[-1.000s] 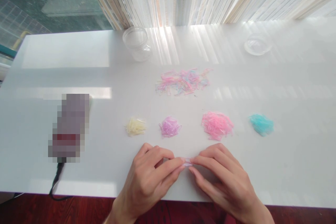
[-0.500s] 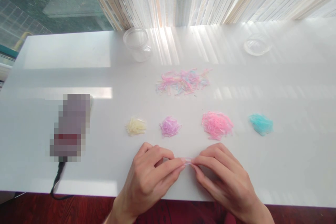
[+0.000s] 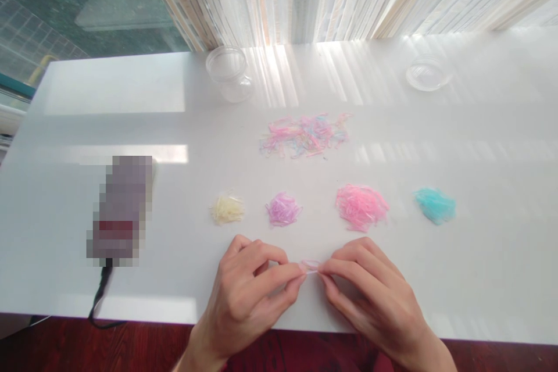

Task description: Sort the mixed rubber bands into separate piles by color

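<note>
- Done, as judged from the layout: you have four single-colour piles in a row, a yellow pile (image 3: 228,209), a purple pile (image 3: 283,210), a pink pile (image 3: 361,207) and a blue-green pile (image 3: 435,205).
- Left: the mixed pile (image 3: 305,133) behind the row appears unsorted, and the rubber band (image 3: 310,261) in your fingers lies in no pile.
- Band position: between your fingertips, in front of the row, near the table's (image 3: 501,232) front edge.
- Grip: your left hand (image 3: 244,285) and right hand (image 3: 377,290) each pinch the band; exact finger contact is partly hidden.
- Pose: your hands face each other, fingers bent, tips just apart.
</note>
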Demonstrator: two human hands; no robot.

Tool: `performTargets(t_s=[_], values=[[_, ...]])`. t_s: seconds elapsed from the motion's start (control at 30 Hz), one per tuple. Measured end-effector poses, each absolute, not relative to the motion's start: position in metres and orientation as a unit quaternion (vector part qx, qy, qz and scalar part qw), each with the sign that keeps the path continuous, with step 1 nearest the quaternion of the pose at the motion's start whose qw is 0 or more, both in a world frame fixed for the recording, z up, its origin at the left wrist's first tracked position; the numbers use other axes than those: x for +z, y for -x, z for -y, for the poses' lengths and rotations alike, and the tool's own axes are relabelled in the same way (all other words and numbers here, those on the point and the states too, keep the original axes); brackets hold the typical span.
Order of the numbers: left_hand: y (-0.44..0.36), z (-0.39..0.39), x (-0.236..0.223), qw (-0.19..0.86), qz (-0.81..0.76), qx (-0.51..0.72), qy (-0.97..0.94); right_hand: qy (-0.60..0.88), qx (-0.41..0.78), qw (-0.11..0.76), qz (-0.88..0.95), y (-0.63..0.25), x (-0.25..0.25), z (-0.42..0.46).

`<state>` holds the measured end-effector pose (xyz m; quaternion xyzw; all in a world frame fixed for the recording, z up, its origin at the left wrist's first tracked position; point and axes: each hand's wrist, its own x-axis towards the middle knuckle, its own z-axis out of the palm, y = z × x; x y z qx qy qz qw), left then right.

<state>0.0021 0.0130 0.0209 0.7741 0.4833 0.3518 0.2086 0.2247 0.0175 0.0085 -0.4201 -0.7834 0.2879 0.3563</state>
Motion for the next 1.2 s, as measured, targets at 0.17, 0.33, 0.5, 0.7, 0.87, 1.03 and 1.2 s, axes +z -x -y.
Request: performTargets(t_s=[0.17, 0.33, 0.5, 0.7, 0.87, 1.03, 1.2], values=[[-0.003, -0.013, 0.022, 0.205, -0.487, 0.357, -0.77, 0.412, 0.293, 0.348, 0.79, -0.227, 0.006, -0.017], [-0.002, -0.013, 0.024, 0.198, -0.499, 0.36, -0.763, 0.404, 0.294, 0.355, 0.79, -0.227, 0.007, -0.018], [0.006, -0.016, 0.021, 0.123, -0.553, 0.359, -0.741, 0.404, 0.3, 0.363, 0.784, -0.227, 0.01, -0.018], [0.02, -0.023, 0.02, 0.071, -0.567, 0.305, -0.762, 0.401, 0.309, 0.361, 0.783, -0.228, 0.009, -0.018], [0.024, -0.028, 0.023, 0.06, -0.561, 0.272, -0.779, 0.4, 0.312, 0.36, 0.783, -0.228, 0.009, -0.018], [0.02, -0.032, 0.023, 0.029, -0.575, 0.292, -0.764, 0.398, 0.313, 0.362, 0.783, -0.228, 0.01, -0.019], [0.014, -0.026, 0.024, 0.005, -0.587, 0.328, -0.74, 0.4, 0.314, 0.357, 0.784, -0.228, 0.009, -0.018]])
